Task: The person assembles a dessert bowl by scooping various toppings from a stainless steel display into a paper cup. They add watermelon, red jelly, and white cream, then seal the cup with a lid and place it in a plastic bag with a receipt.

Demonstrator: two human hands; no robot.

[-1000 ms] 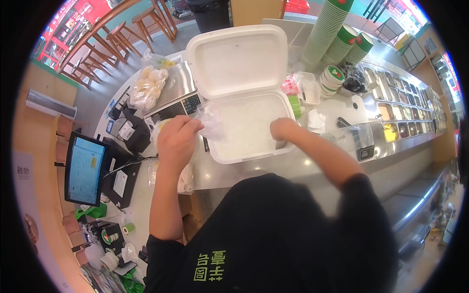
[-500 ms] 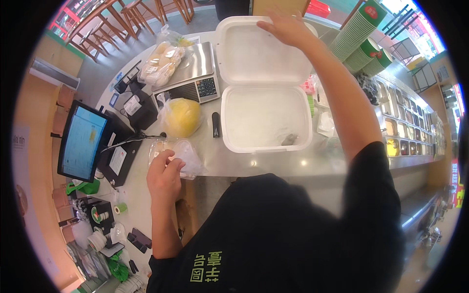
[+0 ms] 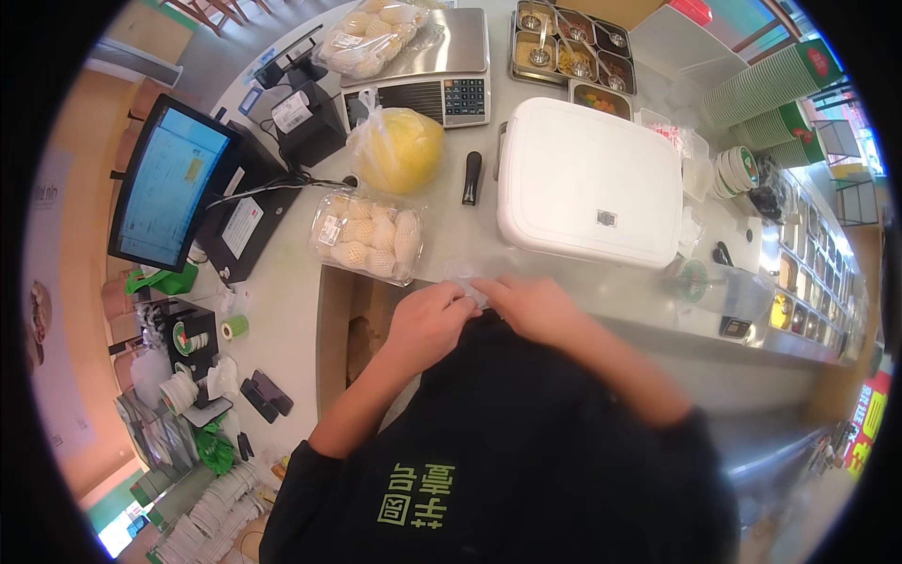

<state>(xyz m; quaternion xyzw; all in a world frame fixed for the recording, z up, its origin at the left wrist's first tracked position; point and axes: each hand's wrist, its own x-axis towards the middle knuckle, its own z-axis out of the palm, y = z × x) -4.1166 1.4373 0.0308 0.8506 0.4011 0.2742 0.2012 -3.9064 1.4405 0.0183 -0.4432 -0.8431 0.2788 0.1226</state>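
Close in front of my body, my left hand [image 3: 425, 327] and my right hand [image 3: 534, 308] meet, fingers pinched on a crumpled piece of thin clear plastic [image 3: 466, 273]. Whether it is a bag or a glove I cannot tell. Just beyond my left hand lies a clear pack of fruit in foam nets [image 3: 368, 235]. Behind the pack sits a large yellow fruit [image 3: 406, 152] in a knotted clear bag. A black-handled tool [image 3: 472, 179] lies to its right. Beyond my right hand stands a white lidded box [image 3: 592, 179] with its lid down.
A scale [image 3: 437, 56] stands at the back, with another wrapped fruit pack [image 3: 374, 33] at its left. Metal topping pans with ladles [image 3: 568, 52] sit behind the box. Stacked green paper cups [image 3: 770, 80] rise at the right; a monitor [image 3: 174, 183] stands at the left.
The white box's lid has come down and my right hand has left it. Both hands have come together near my body; the thin plastic has left the fruit pack and is now between them.
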